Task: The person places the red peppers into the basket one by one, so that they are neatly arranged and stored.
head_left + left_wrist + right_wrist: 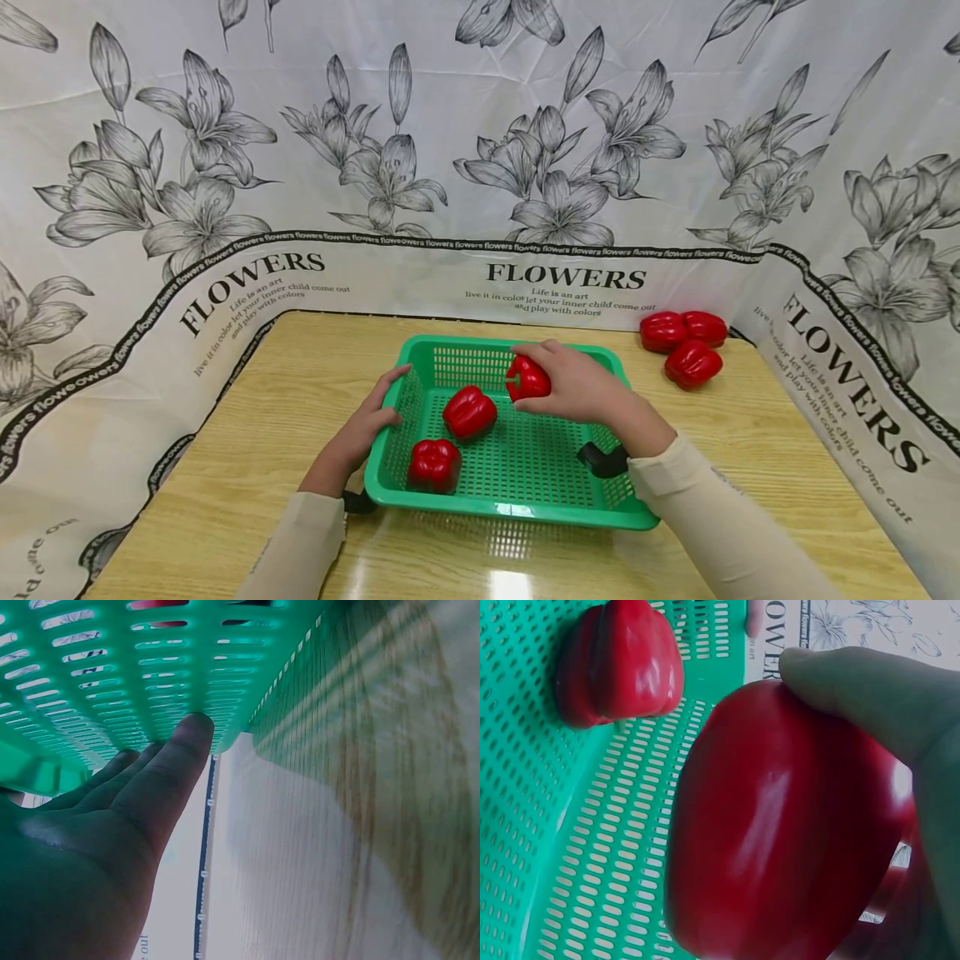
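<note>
My right hand grips a red bell pepper over the far part of a green plastic basket. In the right wrist view the held bell pepper fills the middle, with the thumb along its upper side. My left hand holds the basket's left rim. Seen from the left wrist, its fingers lie along the outside of the slotted wall. Two bell peppers sit in the basket's left half, one near the middle and another at the near left corner.
Several more red bell peppers lie on the wooden table at the back right, beyond the basket. A white curtain printed with flowers and lettering closes off the back and sides. Black straps sit at my wrists.
</note>
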The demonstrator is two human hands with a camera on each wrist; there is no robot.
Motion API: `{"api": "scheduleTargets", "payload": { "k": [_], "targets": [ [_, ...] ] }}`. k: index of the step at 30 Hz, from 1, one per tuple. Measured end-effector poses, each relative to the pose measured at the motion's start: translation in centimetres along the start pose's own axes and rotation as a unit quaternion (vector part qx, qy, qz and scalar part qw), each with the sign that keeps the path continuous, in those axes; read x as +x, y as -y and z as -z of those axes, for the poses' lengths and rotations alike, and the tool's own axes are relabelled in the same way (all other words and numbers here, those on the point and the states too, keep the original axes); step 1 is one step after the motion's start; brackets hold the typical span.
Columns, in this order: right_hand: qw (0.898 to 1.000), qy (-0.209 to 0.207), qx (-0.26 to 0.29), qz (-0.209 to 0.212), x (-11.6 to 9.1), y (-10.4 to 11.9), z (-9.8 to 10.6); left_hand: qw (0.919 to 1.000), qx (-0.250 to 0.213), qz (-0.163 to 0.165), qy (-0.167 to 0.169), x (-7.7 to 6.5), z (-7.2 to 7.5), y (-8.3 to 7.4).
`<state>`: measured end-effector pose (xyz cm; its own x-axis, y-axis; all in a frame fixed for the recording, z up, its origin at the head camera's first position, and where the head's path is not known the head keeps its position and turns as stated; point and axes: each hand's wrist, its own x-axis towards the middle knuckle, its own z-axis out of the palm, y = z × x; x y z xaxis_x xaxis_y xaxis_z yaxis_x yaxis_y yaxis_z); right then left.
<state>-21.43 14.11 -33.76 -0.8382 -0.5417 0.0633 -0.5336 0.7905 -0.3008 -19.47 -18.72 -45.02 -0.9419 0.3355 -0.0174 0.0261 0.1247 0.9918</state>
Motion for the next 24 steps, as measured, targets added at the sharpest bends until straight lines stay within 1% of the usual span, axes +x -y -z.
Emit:
{"api": "scheduleTargets", "payload": {
  "k": [5,11,24],
  "targets": [
    [1.0,0.014,0.002,0.006,0.1,0.3,-0.7,1.0,-0.001,0.001,0.0,0.0,0.1,0.1],
    [1.0,0.026,0.003,0.004,0.3,0.7,-1.4,1.0,0.0,0.0,0.0,0.1,0.1,0.2],
    [0.998,0.056,0.009,0.011,0.6,1.5,-2.7,1.0,0.004,-0.001,-0.004,0.0,0.1,0.1]
  ]
}}
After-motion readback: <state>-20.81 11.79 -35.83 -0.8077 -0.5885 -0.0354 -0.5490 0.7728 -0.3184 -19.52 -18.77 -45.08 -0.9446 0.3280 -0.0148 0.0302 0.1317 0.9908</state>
